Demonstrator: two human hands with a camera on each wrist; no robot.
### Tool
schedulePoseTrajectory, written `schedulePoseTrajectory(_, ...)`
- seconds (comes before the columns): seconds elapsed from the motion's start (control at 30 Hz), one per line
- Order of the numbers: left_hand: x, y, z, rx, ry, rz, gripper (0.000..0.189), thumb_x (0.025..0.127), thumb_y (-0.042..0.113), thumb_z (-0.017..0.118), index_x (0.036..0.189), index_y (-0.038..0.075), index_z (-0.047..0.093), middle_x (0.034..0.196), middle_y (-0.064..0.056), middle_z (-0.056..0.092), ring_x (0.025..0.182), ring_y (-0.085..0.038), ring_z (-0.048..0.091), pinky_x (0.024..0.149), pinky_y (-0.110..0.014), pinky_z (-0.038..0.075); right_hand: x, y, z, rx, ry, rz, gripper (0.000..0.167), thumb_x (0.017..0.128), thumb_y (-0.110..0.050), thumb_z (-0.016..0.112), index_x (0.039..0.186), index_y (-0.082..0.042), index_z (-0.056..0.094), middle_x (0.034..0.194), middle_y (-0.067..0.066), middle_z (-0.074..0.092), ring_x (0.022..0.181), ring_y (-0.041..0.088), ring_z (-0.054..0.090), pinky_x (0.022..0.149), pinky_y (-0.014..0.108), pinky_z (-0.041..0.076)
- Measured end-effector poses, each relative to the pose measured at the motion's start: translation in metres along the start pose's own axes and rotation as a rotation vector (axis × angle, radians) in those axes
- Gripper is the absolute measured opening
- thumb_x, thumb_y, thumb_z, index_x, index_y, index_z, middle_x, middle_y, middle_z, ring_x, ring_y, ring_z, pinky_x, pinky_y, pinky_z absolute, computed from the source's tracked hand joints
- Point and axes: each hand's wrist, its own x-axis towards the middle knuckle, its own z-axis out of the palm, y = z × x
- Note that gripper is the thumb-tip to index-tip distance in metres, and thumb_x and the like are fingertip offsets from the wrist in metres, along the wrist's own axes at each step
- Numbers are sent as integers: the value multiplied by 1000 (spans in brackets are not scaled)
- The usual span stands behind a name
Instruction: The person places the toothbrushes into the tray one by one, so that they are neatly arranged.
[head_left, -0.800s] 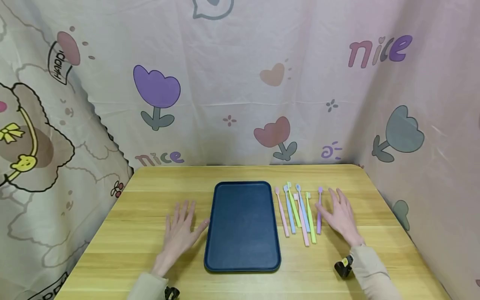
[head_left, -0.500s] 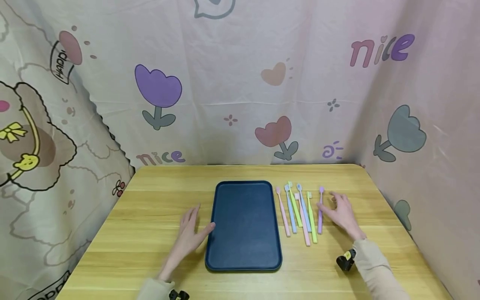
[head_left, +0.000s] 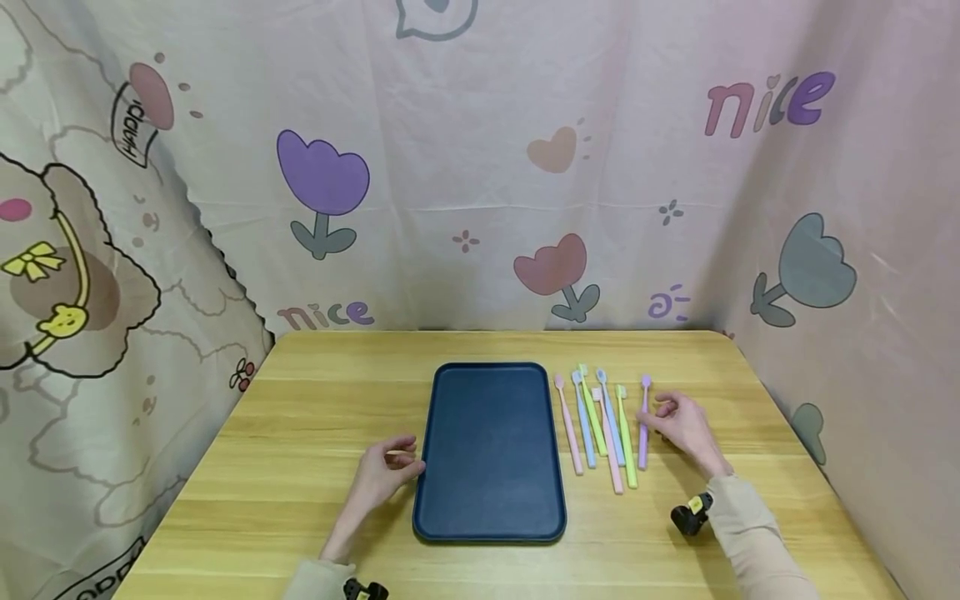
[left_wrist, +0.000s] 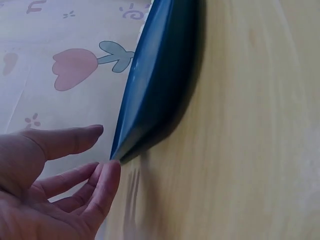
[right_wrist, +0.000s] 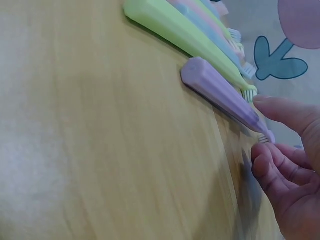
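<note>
A dark blue rectangular tray (head_left: 489,454) lies in the middle of the table. My left hand (head_left: 384,473) is at its left edge, thumb apart from the loosely bent fingers; in the left wrist view the fingertips (left_wrist: 114,167) are right at the tray's rim (left_wrist: 131,115). On the right, my right hand (head_left: 681,427) is beside the purple toothbrush (head_left: 643,433), its thumb overlapping the handle. In the right wrist view a gap shows between thumb and bent fingers, with the purple toothbrush (right_wrist: 220,92) lying on the wood just beyond them.
Between the tray and the purple toothbrush lie several pink, blue and green toothbrushes (head_left: 627,442), roughly side by side, some overlapping. All rest on a light wooden table (head_left: 300,417). A printed curtain (head_left: 450,167) hangs behind and at both sides.
Both hands have gone from spread fingers to bent ones. The left hand has moved right to the tray's edge; the right hand has drawn its fingers in beside the purple toothbrush.
</note>
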Motion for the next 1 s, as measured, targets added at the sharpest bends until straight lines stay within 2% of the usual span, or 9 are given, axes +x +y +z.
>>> schedulePoseTrajectory(0.1,0,-3,0,-8,-2,-13,43,79,-6,79,120,-12,66,111,-26,71,85,-27,74,64,-17,54,0,0,1,-2,-9,-2,60,87,-30,78,126,11,57,91,13,66,76,15,58,65,21,48)
schedulePoseTrajectory(0.3,0,-6,-1,7,-25,-33,41,79,-6,77,119,-10,68,112,-26,71,87,-30,75,64,-20,56,1,-2,0,64,-49,16,57,88,-25,78,124,13,56,86,11,66,60,13,63,54,23,51)
schedulePoseTrajectory(0.53,1,-8,-1,-25,-105,0,43,81,-7,75,121,-17,63,111,-31,68,87,-34,74,65,-29,62,2,-2,2,150,-93,43,53,88,-19,78,122,15,57,84,11,66,59,13,68,56,26,59)
schedulePoseTrajectory(0.77,1,-11,0,-11,-154,4,41,84,-6,73,122,-16,63,107,-29,68,75,-23,72,60,-28,61,4,-3,4,191,-111,67,40,88,-16,76,113,12,63,79,7,67,60,11,66,57,25,60)
schedulePoseTrajectory(0.87,2,-11,0,-7,-166,5,41,85,-6,71,124,-16,62,104,-27,68,70,-17,69,57,-27,60,4,-4,4,179,-118,70,35,89,-16,74,109,12,64,77,6,67,60,10,65,56,24,59)
schedulePoseTrajectory(1.0,1,-12,0,-6,-180,3,43,86,-5,69,126,-16,60,103,-25,67,70,-16,68,57,-26,59,4,-5,5,158,-106,82,34,89,-15,74,108,12,65,76,6,68,59,10,65,55,24,58)
